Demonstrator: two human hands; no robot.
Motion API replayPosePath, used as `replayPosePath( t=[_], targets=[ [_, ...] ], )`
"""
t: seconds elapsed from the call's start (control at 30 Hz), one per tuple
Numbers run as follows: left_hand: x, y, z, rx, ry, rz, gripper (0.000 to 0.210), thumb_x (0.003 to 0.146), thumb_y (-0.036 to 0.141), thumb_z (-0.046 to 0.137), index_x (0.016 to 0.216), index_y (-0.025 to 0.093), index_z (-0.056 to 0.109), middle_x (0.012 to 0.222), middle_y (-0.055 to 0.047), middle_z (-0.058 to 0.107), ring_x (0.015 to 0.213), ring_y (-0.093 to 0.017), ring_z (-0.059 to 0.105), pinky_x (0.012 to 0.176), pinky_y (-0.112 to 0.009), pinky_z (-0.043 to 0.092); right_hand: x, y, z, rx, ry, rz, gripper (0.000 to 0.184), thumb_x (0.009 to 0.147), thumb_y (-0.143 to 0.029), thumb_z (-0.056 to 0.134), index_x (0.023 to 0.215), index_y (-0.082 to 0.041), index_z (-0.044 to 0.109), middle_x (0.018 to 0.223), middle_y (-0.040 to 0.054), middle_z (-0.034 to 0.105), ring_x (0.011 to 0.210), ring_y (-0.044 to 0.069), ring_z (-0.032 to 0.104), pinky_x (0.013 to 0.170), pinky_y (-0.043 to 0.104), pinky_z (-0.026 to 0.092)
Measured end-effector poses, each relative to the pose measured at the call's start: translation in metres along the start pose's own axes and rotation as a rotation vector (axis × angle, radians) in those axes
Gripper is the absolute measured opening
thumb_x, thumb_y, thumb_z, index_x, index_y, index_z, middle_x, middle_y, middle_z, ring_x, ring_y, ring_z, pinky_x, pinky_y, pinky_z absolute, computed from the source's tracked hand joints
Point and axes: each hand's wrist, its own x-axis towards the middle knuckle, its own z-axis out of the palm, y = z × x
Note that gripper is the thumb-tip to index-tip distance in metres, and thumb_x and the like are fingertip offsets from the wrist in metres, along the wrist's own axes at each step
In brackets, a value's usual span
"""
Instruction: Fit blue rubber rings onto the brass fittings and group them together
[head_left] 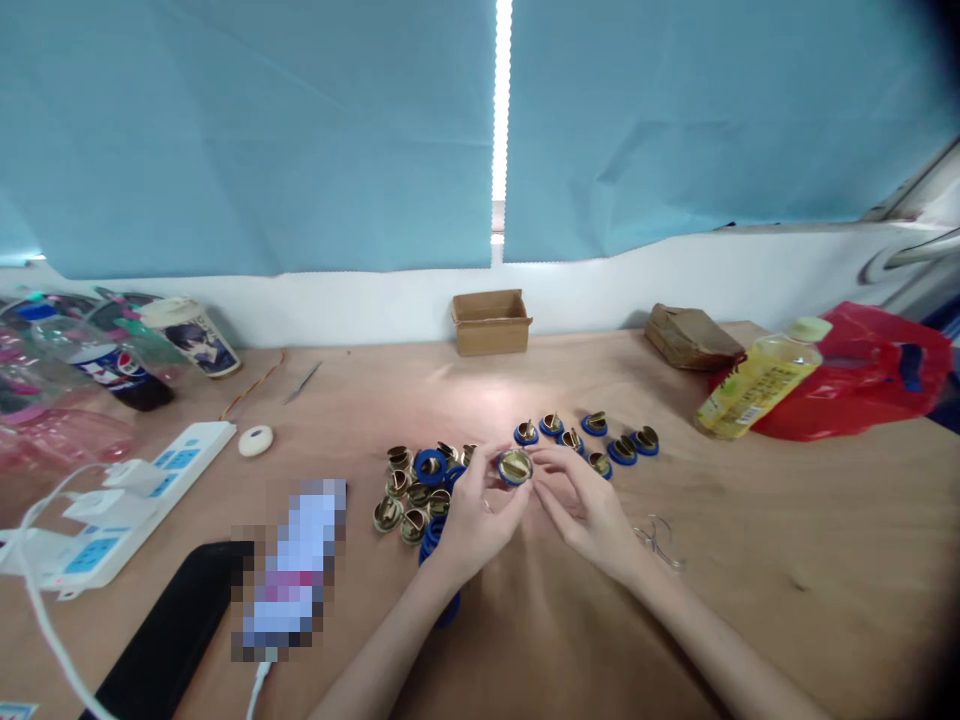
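Observation:
My left hand (pixel 480 515) and my right hand (pixel 585 505) meet over the table, fingertips closed on the rim of a round brass-coloured metal piece with a blue ring (pixel 515 466). A raised strip crosses the face of that piece. Left of my left hand lies a pile of similar brass-coloured pieces (pixel 413 524), mostly without blue rims. Loose blue rings (pixel 430 467) lie among them, and more are stacked beside my left forearm, partly hidden. Beyond my right hand, several blue-rimmed brass pieces (pixel 622 449) rest with their half-round flaps raised.
An open cardboard box (pixel 491 332) stands by the wall. To the right are a brown package (pixel 691 337), a yellow drink bottle (pixel 761 380), a red bag (pixel 855 375) and thin clear loops (pixel 660 543). A phone (pixel 296 565), black case (pixel 176 625), power strip (pixel 150 500) and cola bottle (pixel 112 365) occupy the left.

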Motion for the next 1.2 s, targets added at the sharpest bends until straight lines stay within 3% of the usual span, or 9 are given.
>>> replayPosePath(
  t=[0.17,0.3,0.4,0.6,0.7,0.87,1.03,1.2],
  targets=[
    [-0.001,-0.002,0.003,0.032,0.013,0.039,0.040,0.083,0.015,0.062,0.119,0.021,0.048,0.112,-0.007,0.063,0.097,-0.018,0.068,0.086,-0.033,0.057,0.010,0.005,-0.039,-0.142,0.065,0.139,0.017,0.095,-0.027,0.047,0.104,-0.020,0.059,0.098,0.0077,0.068,0.086,0.020,0.066,0.077,0.032,0.053],
    [-0.002,-0.002,0.005,0.034,-0.006,0.066,0.042,0.082,0.014,0.063,0.120,0.021,0.047,0.111,-0.006,0.063,0.093,-0.018,0.069,0.083,-0.031,0.058,0.003,0.011,-0.075,-0.322,0.010,0.292,0.019,0.094,-0.034,0.048,0.097,-0.020,0.062,0.086,0.0054,0.070,0.071,0.018,0.065,0.060,0.026,0.049],
    [-0.003,-0.002,0.006,0.036,-0.010,0.078,0.043,0.081,0.013,0.063,0.120,0.022,0.047,0.112,-0.007,0.064,0.093,-0.018,0.069,0.082,-0.032,0.058,-0.014,0.018,-0.089,-0.389,-0.075,0.388,0.022,0.092,-0.038,0.049,0.093,-0.020,0.062,0.076,0.0032,0.069,0.057,0.016,0.061,0.054,0.026,0.045],
    [-0.005,-0.001,0.007,0.082,-0.050,0.066,0.048,0.081,0.018,0.065,0.124,0.022,0.045,0.114,-0.009,0.064,0.087,-0.018,0.069,0.074,-0.032,0.058,-0.047,0.032,-0.078,-0.371,-0.265,0.467,0.024,0.092,-0.039,0.044,0.092,-0.021,0.060,0.064,0.0013,0.065,0.054,0.019,0.058,0.053,0.028,0.041],
    [-0.006,0.001,0.007,0.114,-0.067,0.073,0.050,0.079,0.018,0.066,0.125,0.022,0.045,0.116,-0.009,0.063,0.089,-0.019,0.068,0.077,-0.034,0.058,-0.054,0.034,-0.067,-0.442,-0.264,0.505,0.025,0.089,-0.044,0.049,0.092,-0.021,0.058,0.062,0.0006,0.062,0.055,0.020,0.057,0.053,0.028,0.038],
    [-0.008,-0.002,0.008,0.090,-0.113,0.128,0.050,0.081,0.012,0.064,0.125,0.023,0.044,0.126,-0.010,0.058,0.115,-0.024,0.059,0.099,-0.041,0.050,-0.062,0.038,-0.055,-0.555,-0.247,0.549,0.032,0.085,-0.054,0.054,0.088,-0.023,0.053,0.067,0.0025,0.064,0.060,0.023,0.061,0.053,0.028,0.034],
    [-0.009,-0.004,0.010,0.088,-0.107,0.156,0.049,0.080,0.011,0.064,0.123,0.023,0.045,0.123,-0.009,0.058,0.110,-0.023,0.062,0.096,-0.041,0.052,-0.067,0.042,-0.051,-0.652,-0.232,0.661,0.033,0.086,-0.057,0.052,0.087,-0.024,0.050,0.065,0.0019,0.065,0.060,0.025,0.064,0.050,0.026,0.029],
    [-0.010,-0.004,0.010,0.102,-0.119,0.163,0.047,0.080,0.013,0.064,0.123,0.022,0.046,0.121,-0.009,0.059,0.105,-0.022,0.063,0.093,-0.040,0.053,-0.068,0.046,-0.049,-0.649,-0.248,0.658,0.032,0.087,-0.055,0.052,0.083,-0.024,0.047,0.063,0.0013,0.065,0.057,0.025,0.064,0.049,0.026,0.029]
  ],
)
